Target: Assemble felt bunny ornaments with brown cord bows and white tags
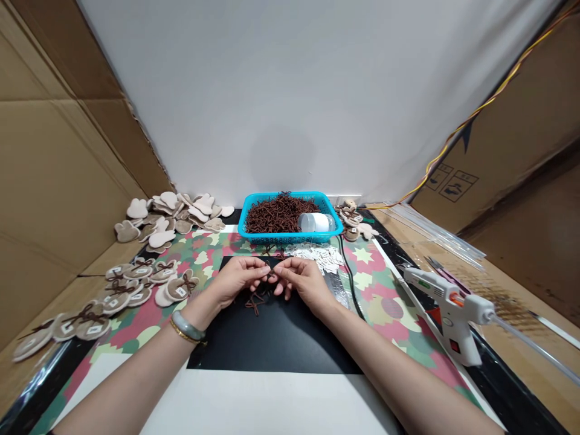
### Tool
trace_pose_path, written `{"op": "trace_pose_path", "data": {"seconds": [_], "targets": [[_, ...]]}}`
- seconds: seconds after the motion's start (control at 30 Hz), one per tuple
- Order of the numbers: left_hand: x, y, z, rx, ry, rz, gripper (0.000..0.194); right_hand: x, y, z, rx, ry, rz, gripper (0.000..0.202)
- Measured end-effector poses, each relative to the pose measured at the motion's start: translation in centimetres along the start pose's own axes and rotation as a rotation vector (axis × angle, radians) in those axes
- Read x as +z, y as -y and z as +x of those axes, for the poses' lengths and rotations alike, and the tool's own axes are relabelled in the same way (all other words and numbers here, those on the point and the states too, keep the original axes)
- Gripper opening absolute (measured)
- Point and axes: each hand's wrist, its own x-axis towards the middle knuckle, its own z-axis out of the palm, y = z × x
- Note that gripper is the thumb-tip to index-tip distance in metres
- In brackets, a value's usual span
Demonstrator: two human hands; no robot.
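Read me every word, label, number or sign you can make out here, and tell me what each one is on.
No words or numbers can be read.
Cardboard box: printed handling pictograms, symbols only, too small to tell apart.
Small white tags on the finished felt pieces: too small to read.
Pile of white paper labels: too small to read.
Glue gun: green and orange marks, no legible text.
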Motion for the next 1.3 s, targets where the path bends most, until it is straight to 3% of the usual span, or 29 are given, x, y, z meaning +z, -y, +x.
{"op": "trace_pose_path", "data": {"seconds": [0.1, 0.2, 0.3, 0.4, 0.5, 0.6, 0.8, 0.93, 1.1, 1.3], "targets": [[-1.2, -0.7, -0.1, 0.088, -0.033, 0.301, 0.029, -1.0, 0.6, 0.3, -0.150, -0.158, -0.291, 0.022], [-2.6, -1.2, -0.3, 0.156, 0.003, 0.619, 0.026, -1.8, 1.2, 0.3, -0.406, -0.302, -0.816, 0.013], [-3.4, -1.5, -0.5, 0.154, 0.026, 0.800, 0.027, -1.9, 1.5, 0.1, -0.476, -0.207, -1.216, 0.018], [-3.4, -1.8, -0.3, 0.239, -0.083, 0.901, 0.028, -1.6, 1.5, -0.1, -0.399, -0.086, -1.393, 0.020], [-2.8, -1.9, 0.6, 0.411, -0.256, 1.032, 0.022, -1.3, 1.6, -0.4, -0.375, -0.042, -1.456, 0.022], [-2.0, -1.4, 2.3, 0.565, -0.278, 1.173, 0.019, -1.2, 1.9, -0.5, -0.396, 0.005, -1.473, 0.020], [-1.3, 0.0, 4.7, 0.574, -0.274, 1.329, 0.022, -0.9, 2.0, -0.6, -0.446, 0.083, -1.400, 0.017], [-1.9, -0.1, 3.6, 0.592, -0.268, 1.339, 0.023, -1.0, 1.6, -0.5, -0.483, 0.085, -1.294, 0.018], [-3.2, -0.5, 0.5, 0.605, -0.220, 1.279, 0.019, -1.2, 0.9, -0.3, -0.535, 0.108, -1.179, 0.021], [-3.6, 0.0, -1.0, 0.638, -0.143, 1.159, 0.015, -1.4, 0.5, 0.0, -0.480, -0.028, -1.182, 0.024]]}}
